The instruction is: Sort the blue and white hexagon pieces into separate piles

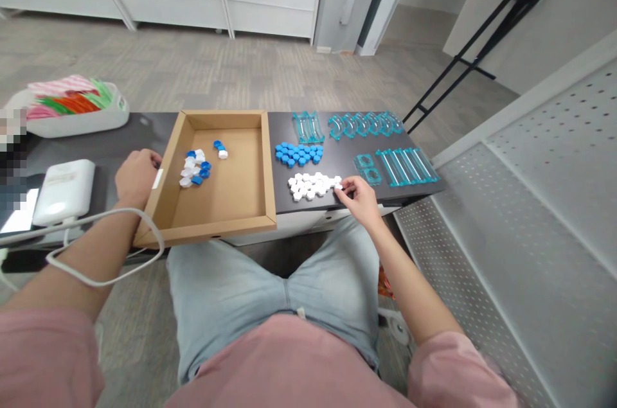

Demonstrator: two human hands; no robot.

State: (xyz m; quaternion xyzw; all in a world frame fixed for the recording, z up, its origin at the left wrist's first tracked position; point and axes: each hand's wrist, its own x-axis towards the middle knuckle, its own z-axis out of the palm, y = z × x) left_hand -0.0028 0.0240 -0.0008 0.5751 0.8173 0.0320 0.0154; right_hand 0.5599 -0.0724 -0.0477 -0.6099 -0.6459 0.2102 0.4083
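Observation:
A shallow cardboard box [268, 167] lies on the dark table [120, 138], holding several blue and white hexagonal pieces [195, 168]. My left hand [136, 175] rests curled against the box's left wall, fingers closed, with nothing visible in them. To the right of the box sit a cluster of blue hex pieces [299, 153] and a cluster of white hex pieces [312, 185]. My right hand [359, 197] is at the right end of the white cluster, with its fingertips pinching a white piece [339, 186].
Clear teal track pieces [366, 124] and straight tubes [407, 166] lie at the table's right end. A white tub with coloured strips [72, 106] and a white device [65, 191] with a cable stand at left. A perforated white panel [530, 234] stands to the right.

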